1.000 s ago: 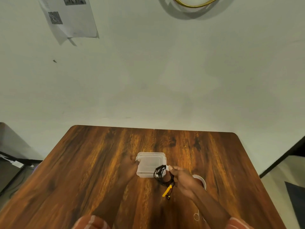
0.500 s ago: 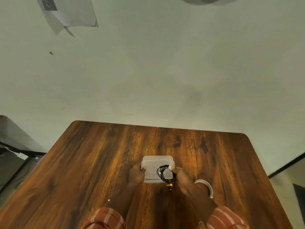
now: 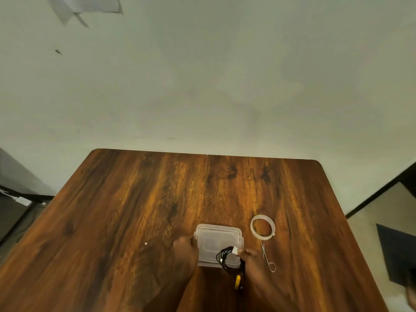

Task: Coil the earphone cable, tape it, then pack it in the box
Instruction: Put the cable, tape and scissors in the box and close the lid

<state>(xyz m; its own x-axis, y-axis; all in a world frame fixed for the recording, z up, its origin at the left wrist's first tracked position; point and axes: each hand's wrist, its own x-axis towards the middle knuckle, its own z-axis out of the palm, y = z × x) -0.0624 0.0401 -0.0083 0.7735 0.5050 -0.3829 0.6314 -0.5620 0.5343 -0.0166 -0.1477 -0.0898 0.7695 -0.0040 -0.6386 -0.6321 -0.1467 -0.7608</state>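
A wooden surface (image 3: 157,210) with dark grain is seen across the lower frame, backed by a pale wall (image 3: 225,75). Small scissors (image 3: 267,257) are laid at lower right, and a paper sheet (image 3: 90,5) is fixed at upper left.

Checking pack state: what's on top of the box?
The black coiled cable, held by the right hand, lies over the closed clear box. Nothing shows through the lid; under the coil is hidden.

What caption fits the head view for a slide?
Right hand holds coiled black earphone cable over clear plastic box, steadied by left hand.
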